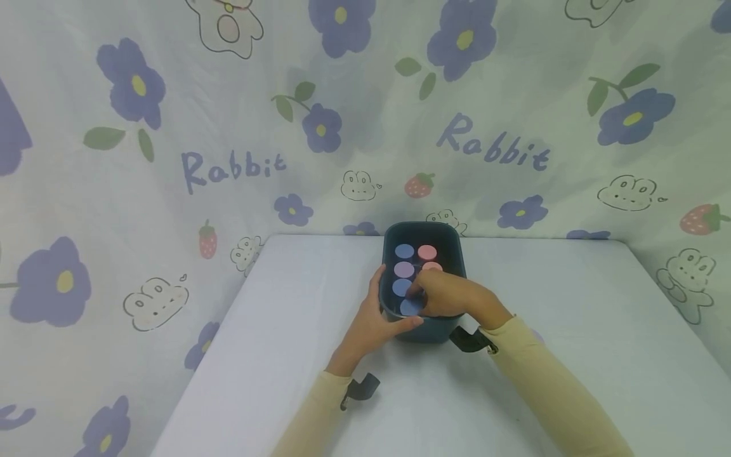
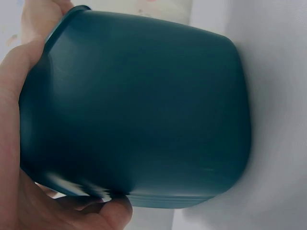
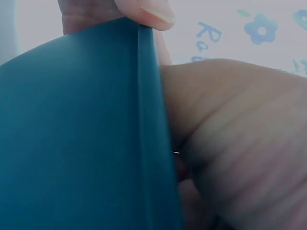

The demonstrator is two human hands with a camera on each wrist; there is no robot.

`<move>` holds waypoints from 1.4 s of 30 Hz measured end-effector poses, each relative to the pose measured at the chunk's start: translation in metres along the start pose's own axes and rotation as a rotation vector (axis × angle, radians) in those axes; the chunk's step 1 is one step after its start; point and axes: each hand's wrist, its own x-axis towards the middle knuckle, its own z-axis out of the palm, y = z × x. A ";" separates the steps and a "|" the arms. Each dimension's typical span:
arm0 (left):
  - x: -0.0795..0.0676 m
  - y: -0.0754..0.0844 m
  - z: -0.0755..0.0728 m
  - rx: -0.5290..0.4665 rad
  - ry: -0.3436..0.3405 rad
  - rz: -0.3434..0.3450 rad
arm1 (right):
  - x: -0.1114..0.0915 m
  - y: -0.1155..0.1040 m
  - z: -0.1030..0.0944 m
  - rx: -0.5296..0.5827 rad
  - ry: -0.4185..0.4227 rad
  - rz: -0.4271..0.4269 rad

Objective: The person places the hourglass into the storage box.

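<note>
A dark teal plastic bin [image 1: 424,331] stands on the white table, holding several round flat-topped pieces in two columns. Among them are a blue round piece [image 1: 404,251], a pink one [image 1: 427,252] and a purple one [image 1: 403,270]. My left hand [image 1: 370,325] grips the bin's near left corner, fingers along the side and thumb at the near rim. Reaching over the near right rim, my right hand [image 1: 448,294] is inside the bin, close to the nearest blue round piece [image 1: 410,307]. Its fingertips are largely hidden, so any hold cannot be made out.
The white table [image 1: 285,304] reaches back to a curtain [image 1: 377,127] printed with flowers and rabbits. A bit of something light purple [image 1: 537,336] shows beside the right sleeve. Each wrist carries a black camera mount [image 1: 363,386].
</note>
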 end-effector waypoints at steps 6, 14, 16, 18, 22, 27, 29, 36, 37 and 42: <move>0.000 -0.001 0.000 -0.002 -0.002 0.000 | 0.001 0.001 0.004 0.018 0.025 0.006; 0.000 0.001 0.000 -0.005 -0.002 0.008 | -0.002 0.007 0.003 0.027 0.047 -0.035; 0.000 0.001 0.000 0.000 -0.003 0.010 | -0.004 0.008 0.002 0.030 0.044 -0.049; 0.000 0.001 0.000 0.002 -0.003 0.004 | -0.006 0.009 0.000 0.039 0.042 -0.056; -0.001 0.002 -0.001 0.013 0.000 -0.012 | -0.012 0.009 -0.004 0.084 0.043 -0.049; -0.002 0.002 -0.001 0.018 -0.001 -0.022 | -0.026 0.006 -0.017 0.171 0.060 -0.020; -0.002 0.003 -0.001 0.020 -0.005 -0.029 | -0.034 0.007 -0.023 0.195 0.090 -0.013; -0.002 0.004 0.000 0.025 -0.009 -0.042 | -0.069 0.015 -0.041 0.158 0.291 -0.019; -0.002 0.004 0.000 0.022 -0.008 -0.046 | -0.074 0.017 -0.042 0.148 0.318 -0.017; -0.001 0.003 0.000 0.019 -0.001 -0.047 | -0.100 0.026 -0.045 0.115 0.416 0.037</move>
